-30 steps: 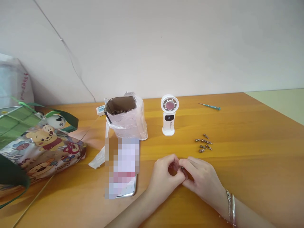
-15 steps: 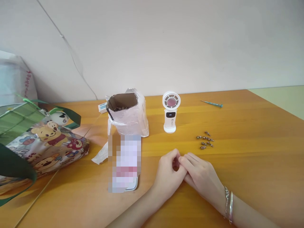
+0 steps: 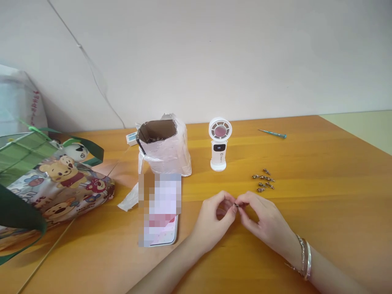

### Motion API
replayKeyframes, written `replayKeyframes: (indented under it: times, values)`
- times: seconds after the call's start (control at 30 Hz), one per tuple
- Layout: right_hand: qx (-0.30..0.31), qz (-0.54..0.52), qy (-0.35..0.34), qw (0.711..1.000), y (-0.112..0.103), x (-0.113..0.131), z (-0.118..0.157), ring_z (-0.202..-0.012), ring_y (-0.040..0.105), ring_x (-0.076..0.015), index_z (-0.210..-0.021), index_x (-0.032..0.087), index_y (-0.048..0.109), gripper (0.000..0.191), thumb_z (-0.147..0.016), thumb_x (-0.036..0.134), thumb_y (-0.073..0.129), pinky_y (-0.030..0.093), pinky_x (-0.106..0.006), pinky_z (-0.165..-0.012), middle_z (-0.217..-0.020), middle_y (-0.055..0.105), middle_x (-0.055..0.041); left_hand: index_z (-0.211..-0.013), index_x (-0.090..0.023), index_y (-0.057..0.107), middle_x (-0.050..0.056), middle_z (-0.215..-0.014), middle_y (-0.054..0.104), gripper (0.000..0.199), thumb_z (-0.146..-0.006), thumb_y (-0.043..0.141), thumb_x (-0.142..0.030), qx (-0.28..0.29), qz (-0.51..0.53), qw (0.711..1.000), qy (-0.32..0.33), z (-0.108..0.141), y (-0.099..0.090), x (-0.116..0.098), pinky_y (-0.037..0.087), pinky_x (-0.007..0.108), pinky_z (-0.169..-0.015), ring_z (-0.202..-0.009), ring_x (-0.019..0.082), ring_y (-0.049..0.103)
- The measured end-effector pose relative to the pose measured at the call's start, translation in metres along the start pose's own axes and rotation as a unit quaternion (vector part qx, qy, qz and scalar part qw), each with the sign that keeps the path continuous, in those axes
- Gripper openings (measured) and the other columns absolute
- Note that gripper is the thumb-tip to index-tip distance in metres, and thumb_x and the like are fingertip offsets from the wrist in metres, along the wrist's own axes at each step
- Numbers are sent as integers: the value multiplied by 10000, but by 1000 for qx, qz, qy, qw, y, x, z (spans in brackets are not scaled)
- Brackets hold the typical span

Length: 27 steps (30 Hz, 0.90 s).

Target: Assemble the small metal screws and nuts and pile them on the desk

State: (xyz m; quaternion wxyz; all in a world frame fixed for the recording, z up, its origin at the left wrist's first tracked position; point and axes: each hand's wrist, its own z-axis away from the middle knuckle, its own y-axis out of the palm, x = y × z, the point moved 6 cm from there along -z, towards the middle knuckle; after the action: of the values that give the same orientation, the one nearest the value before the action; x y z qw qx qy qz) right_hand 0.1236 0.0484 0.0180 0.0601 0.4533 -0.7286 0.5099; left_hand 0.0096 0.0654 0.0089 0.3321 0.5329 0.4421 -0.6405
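Observation:
Above the near part of the wooden table, my left hand [image 3: 214, 220] and my right hand [image 3: 268, 218] meet fingertip to fingertip. Both pinch a small metal screw [image 3: 237, 205], mostly hidden by the fingertips. Just beyond my right hand lies a loose group of similar small metal screws [image 3: 263, 179], which seem to carry nuts or washers. Their exact make is too small to tell.
A white handheld fan [image 3: 218, 147] stands upright behind my hands. Left of it are an open box [image 3: 167, 157] in white plastic and a phone [image 3: 167, 237], partly blurred out. A printed bag [image 3: 76, 192] fills the left side. A screwdriver [image 3: 272, 133] lies at the back right.
My right hand has shifted slightly right and its fingers have drawn back from my left hand, so the small screw between the fingertips now shows.

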Motion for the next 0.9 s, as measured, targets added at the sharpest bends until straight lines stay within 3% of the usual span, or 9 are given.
replayKeyframes:
  times: [0.4,0.67,0.9]
  values:
    - [3,35,-2,999,-3,1,-2,-672,594,-134,-914,209,498,99,-847,155,450,466,-258,-619,-760,615,-3,-828,-153,550,35,-814,597,257,-917,355,-295,51,-12,998,28,2,1,0,423,236,-713,-762,142,539]
    - [17,20,6,1000,-4,0,-1,-674,589,-122,-901,216,479,108,-848,131,439,450,-244,-617,-762,619,11,-831,-158,527,16,-778,559,228,-914,362,-293,71,-55,995,44,2,3,-2,382,226,-674,-712,134,496]
    - [-32,123,-34,991,-3,6,-2,-581,557,-127,-852,193,472,109,-820,113,405,407,-241,-538,-692,602,-4,-729,-159,465,-4,-717,495,267,-917,346,-305,61,-56,996,35,1,8,3,347,220,-646,-663,118,442]
